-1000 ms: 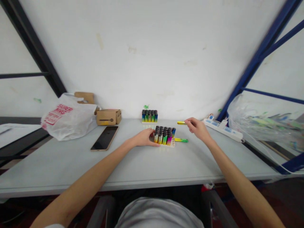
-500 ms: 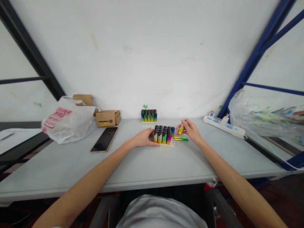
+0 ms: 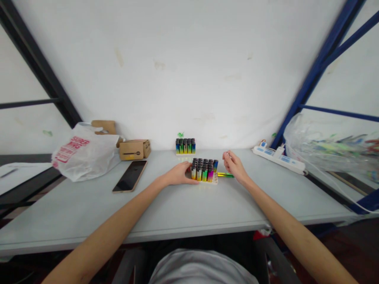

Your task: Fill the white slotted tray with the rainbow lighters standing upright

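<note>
Several lighters (image 3: 202, 169) with black tops and shiny coloured bodies stand upright in rows in a pale tray (image 3: 215, 180). My left hand (image 3: 179, 173) grips the left side of this tray, thumb at the front corner. Just right of the tray, my right hand (image 3: 233, 163) is raised with its fingers curled closed; what they hold, if anything, is hidden. A yellow-green lighter (image 3: 225, 174) lies on the table between the tray and my right wrist. Farther back by the wall stands a second group of upright lighters (image 3: 185, 145) on its own pale tray.
A phone (image 3: 130, 176), a cardboard box (image 3: 134, 149) and a white plastic bag (image 3: 83, 152) are on the left of the table (image 3: 189, 213). At the right back lies a power strip (image 3: 280, 158) with plugs, near a clear plastic bag (image 3: 328, 146).
My right hand has turned and its fingers have curled in. The yellow lighter that showed in them is out of sight. My left hand keeps its hold on the tray.
</note>
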The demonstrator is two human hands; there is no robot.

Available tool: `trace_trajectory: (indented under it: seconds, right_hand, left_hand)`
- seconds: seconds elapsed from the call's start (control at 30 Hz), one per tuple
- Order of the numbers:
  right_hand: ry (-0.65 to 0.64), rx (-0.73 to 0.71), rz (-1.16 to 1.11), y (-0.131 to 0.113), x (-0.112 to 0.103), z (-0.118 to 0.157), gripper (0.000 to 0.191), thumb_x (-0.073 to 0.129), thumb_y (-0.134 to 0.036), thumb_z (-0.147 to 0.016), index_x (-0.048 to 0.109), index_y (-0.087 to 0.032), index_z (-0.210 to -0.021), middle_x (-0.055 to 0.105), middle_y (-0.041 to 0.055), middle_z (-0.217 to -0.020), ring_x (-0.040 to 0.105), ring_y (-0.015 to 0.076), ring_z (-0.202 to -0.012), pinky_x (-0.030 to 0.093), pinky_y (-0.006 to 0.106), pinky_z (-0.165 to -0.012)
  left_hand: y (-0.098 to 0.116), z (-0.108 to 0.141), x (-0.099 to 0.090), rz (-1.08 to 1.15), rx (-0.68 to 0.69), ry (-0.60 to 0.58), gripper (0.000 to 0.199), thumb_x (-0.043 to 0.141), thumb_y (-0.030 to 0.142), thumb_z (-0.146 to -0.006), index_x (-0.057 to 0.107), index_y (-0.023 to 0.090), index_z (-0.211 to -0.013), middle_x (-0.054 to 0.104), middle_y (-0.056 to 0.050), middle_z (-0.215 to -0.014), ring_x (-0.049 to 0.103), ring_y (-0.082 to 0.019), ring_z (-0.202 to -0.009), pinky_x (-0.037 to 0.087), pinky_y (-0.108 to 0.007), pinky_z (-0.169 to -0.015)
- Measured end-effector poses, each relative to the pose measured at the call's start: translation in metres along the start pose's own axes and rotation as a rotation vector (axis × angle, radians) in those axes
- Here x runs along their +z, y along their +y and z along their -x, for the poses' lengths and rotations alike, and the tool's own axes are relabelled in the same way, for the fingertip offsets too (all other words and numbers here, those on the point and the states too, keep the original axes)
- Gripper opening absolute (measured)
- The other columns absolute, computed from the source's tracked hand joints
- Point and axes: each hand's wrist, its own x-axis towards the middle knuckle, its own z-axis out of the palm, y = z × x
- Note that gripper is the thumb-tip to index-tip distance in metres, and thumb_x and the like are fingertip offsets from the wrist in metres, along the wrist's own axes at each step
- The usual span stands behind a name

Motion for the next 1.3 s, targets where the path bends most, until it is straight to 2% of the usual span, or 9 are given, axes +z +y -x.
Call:
trace_trajectory:
  seconds: [0.13, 0.27, 0.37, 0.5, 0.67, 0.97, 1.07, 1.17, 1.3]
  right_hand:
    - [0.114, -0.105, 0.27, 0.005, 0.001, 0.001, 0.068, 0.051, -0.084, -0.09, 0.032, -0.025, -0.06, 0.03, -0.0048, -0.055, 0.031, 0.0121, -0.054, 0.026, 0.027, -0.051]
    - [0.131, -0.177, 0.393, 0.009, 0.004, 0.002, 0.062, 0.052, -0.071, -0.091, 0.029, -0.025, -0.056, 0.026, -0.004, -0.055, 0.026, 0.0115, -0.055, 0.021, 0.029, -0.053]
    - [0.123, -0.197, 0.42, 0.009, 0.006, 0.002, 0.054, 0.049, -0.062, -0.09, 0.03, -0.025, -0.055, 0.027, -0.0036, -0.054, 0.028, 0.0119, -0.054, 0.02, 0.029, -0.054]
    - [0.106, -0.215, 0.445, 0.006, 0.006, 0.002, 0.048, 0.048, -0.056, -0.09, 0.032, -0.025, -0.058, 0.03, -0.0037, -0.055, 0.031, 0.0128, -0.055, 0.022, 0.029, -0.056]
    - [0.071, -0.257, 0.46, 0.0, 0.005, 0.005, 0.048, 0.05, -0.058, -0.096, 0.038, -0.024, -0.064, 0.034, -0.0047, -0.059, 0.033, 0.0129, -0.058, 0.025, 0.029, -0.059]
    - [0.027, -0.259, 0.47, -0.002, 0.003, 0.006, 0.043, 0.049, -0.05, -0.093, 0.034, -0.025, -0.062, 0.031, -0.0049, -0.057, 0.031, 0.0122, -0.055, 0.025, 0.029, -0.057]
    - [0.029, -0.272, 0.467, -0.003, 0.004, 0.007, 0.044, 0.05, -0.054, -0.098, 0.04, -0.024, -0.067, 0.036, -0.0054, -0.058, 0.034, 0.0125, -0.056, 0.026, 0.029, -0.058]
    - [-0.016, -0.279, 0.475, -0.005, 0.002, 0.008, 0.04, 0.048, -0.057, -0.103, 0.051, -0.024, -0.082, 0.045, -0.0053, -0.062, 0.041, 0.0141, -0.058, 0.032, 0.029, -0.06]
    - [-0.055, -0.352, 0.513, -0.009, -0.004, 0.007, 0.042, 0.041, -0.058, -0.108, 0.055, -0.023, -0.09, 0.06, 0.0028, -0.082, 0.056, 0.0191, -0.074, 0.043, 0.031, -0.069]
  left_hand:
    - [-0.001, -0.001, 0.001, 0.012, 0.022, -0.008, 0.066, 0.083, 0.075, -0.071, 0.067, 0.019, -0.101, 0.071, -0.009, -0.101, 0.066, -0.031, -0.09, 0.05, -0.038, -0.078]
    - [-0.001, -0.001, 0.001, 0.01, 0.022, -0.004, 0.064, 0.083, 0.075, -0.07, 0.067, 0.02, -0.098, 0.07, -0.008, -0.097, 0.065, -0.03, -0.086, 0.05, -0.039, -0.077]
    - [-0.002, -0.001, 0.001, 0.0, 0.016, -0.005, 0.064, 0.083, 0.076, -0.07, 0.067, 0.02, -0.096, 0.07, -0.008, -0.095, 0.064, -0.029, -0.085, 0.05, -0.039, -0.076]
    - [-0.002, -0.001, 0.001, 0.017, 0.022, -0.004, 0.066, 0.083, 0.076, -0.07, 0.068, 0.02, -0.102, 0.072, -0.009, -0.1, 0.067, -0.031, -0.091, 0.051, -0.039, -0.078]
    - [-0.001, 0.0, 0.0, 0.011, 0.009, -0.004, 0.068, 0.083, 0.077, -0.07, 0.068, 0.02, -0.104, 0.072, -0.01, -0.104, 0.068, -0.032, -0.093, 0.051, -0.039, -0.08]
    - [0.0, 0.0, 0.0, 0.013, 0.011, -0.012, 0.066, 0.083, 0.075, -0.071, 0.068, 0.019, -0.103, 0.072, -0.01, -0.104, 0.067, -0.032, -0.093, 0.05, -0.039, -0.079]
    - [0.0, 0.0, 0.0, 0.014, 0.007, -0.008, 0.066, 0.083, 0.075, -0.07, 0.068, 0.019, -0.102, 0.072, -0.01, -0.103, 0.067, -0.032, -0.091, 0.05, -0.038, -0.078]
    - [0.001, 0.0, 0.001, 0.002, 0.006, -0.003, 0.067, 0.082, 0.077, -0.07, 0.067, 0.019, -0.101, 0.071, -0.009, -0.101, 0.067, -0.031, -0.09, 0.05, -0.038, -0.078]
    - [0.002, 0.001, 0.0, 0.003, 0.002, 0.005, 0.067, 0.082, 0.077, -0.07, 0.067, 0.019, -0.101, 0.071, -0.008, -0.099, 0.066, -0.03, -0.088, 0.051, -0.038, -0.077]
